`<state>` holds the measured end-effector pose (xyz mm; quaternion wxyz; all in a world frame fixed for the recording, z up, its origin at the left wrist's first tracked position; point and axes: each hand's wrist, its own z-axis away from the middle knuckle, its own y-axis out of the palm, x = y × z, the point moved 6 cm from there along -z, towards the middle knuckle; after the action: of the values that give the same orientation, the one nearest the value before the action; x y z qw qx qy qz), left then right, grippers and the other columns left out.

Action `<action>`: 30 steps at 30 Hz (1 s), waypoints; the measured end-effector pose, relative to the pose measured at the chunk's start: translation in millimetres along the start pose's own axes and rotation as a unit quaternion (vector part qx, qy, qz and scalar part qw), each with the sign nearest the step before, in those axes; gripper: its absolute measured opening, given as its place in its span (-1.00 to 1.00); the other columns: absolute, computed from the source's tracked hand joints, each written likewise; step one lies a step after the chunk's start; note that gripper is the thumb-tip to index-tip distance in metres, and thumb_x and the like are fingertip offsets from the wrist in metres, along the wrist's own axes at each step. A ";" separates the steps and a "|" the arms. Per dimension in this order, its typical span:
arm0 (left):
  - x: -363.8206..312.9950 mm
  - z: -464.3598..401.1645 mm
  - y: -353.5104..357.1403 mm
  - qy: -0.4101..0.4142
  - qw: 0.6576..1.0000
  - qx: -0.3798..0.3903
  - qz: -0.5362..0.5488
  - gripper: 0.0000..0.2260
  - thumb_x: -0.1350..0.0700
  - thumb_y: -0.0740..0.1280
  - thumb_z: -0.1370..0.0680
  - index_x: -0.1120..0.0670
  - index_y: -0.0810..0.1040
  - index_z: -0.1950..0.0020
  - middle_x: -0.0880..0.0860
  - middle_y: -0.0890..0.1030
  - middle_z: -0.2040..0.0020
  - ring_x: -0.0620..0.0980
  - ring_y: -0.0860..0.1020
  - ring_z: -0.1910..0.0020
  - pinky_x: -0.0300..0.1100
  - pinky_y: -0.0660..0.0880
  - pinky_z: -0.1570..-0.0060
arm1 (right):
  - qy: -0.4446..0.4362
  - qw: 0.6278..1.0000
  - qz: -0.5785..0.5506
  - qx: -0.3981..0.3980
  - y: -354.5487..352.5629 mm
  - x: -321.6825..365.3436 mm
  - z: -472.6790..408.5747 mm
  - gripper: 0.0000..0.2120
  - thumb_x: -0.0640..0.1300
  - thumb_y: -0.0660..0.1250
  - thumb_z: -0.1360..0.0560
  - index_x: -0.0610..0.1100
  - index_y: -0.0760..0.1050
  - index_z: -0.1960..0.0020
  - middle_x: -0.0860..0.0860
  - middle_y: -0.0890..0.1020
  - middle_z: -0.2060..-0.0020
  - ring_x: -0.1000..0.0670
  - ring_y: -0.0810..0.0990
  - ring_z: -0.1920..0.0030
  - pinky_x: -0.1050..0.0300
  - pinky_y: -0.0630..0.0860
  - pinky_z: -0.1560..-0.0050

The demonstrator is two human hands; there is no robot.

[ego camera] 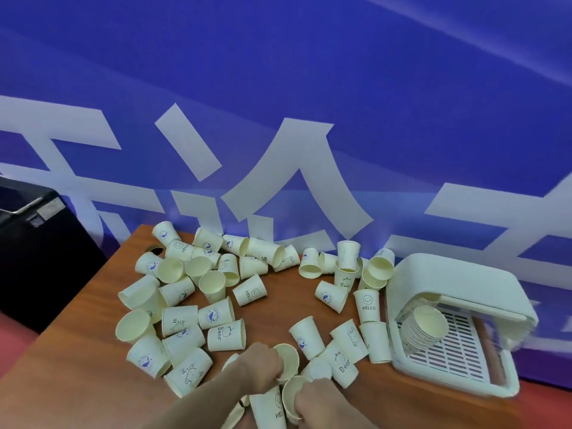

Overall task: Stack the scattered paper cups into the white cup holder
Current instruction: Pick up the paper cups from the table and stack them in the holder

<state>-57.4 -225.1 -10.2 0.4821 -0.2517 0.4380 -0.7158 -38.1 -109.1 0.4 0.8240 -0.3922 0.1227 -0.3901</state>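
Left hand: the left hand (261,365) reached in from the bottom edge, its fingers (275,363) curled round the rim of a paper cup (288,359) whose open mouth faced the camera.
Right hand: the right hand (320,397) sat just beside the left, nearer the bottom edge, its fingers (305,404) pinching the rim of a second cup (292,394), also mouth up.
Held cups: the two cups were close together, nearly touching; whether they touched could not be told.
Scattered cups: many cream paper cups (247,292) lay over the wooden tabletop (99,305), most tipped on their sides, a few upright, printed with "HELLO", "Bear" and small blue badges.
Cup holder: the white cup holder (458,283) stood at the right end of the tabletop, well apart from the hands, with a curved hood above a slotted tray.
Stack: a nested stack of cups (425,328) lay tilted inside the holder, mouths toward the camera.
Backdrop: a blue banner (278,88) with large white characters hung behind the tabletop.
Left side: a dark case (40,249) stood beside the tabletop.
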 end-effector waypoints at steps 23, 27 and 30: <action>-49.9 -50.0 -165.6 -0.052 0.977 -0.195 -0.062 -0.84 0.05 0.19 -0.58 0.05 0.54 -0.01 0.12 0.63 0.03 0.19 0.58 0.09 -0.09 0.30 0.27 | 0.043 0.944 0.017 -0.326 -113.8 -148.7 94.6 -0.70 -0.06 0.13 -0.58 -0.20 0.58 0.00 -0.20 0.64 0.06 -0.26 0.59 0.03 0.06 0.29 0.17; -94.3 -71.5 -186.0 -0.023 0.978 -0.194 -0.071 -0.81 0.08 0.17 -0.57 0.10 0.55 0.04 0.15 0.63 0.09 0.21 0.58 0.13 -0.06 0.37 0.25 | 0.068 0.940 0.000 -0.334 -101.8 -190.1 124.2 -0.72 -0.09 0.13 -0.57 -0.20 0.57 0.00 -0.21 0.62 0.04 -0.27 0.57 0.02 0.04 0.26 0.18; -133.0 -90.0 -198.1 0.005 0.977 -0.196 -0.084 -0.77 0.05 0.13 -0.57 0.11 0.54 0.07 0.17 0.63 0.10 0.24 0.57 0.14 -0.07 0.36 0.25 | 0.083 0.935 0.000 -0.346 -87.7 -219.7 149.4 -0.75 -0.09 0.14 -0.56 -0.18 0.55 0.03 -0.19 0.61 0.06 -0.27 0.56 0.03 0.04 0.26 0.18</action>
<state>-166.5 -39.4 126.2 0.3595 -0.3737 0.5499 -0.6548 -156.4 101.5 141.5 0.6245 -0.6189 0.3180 -0.3548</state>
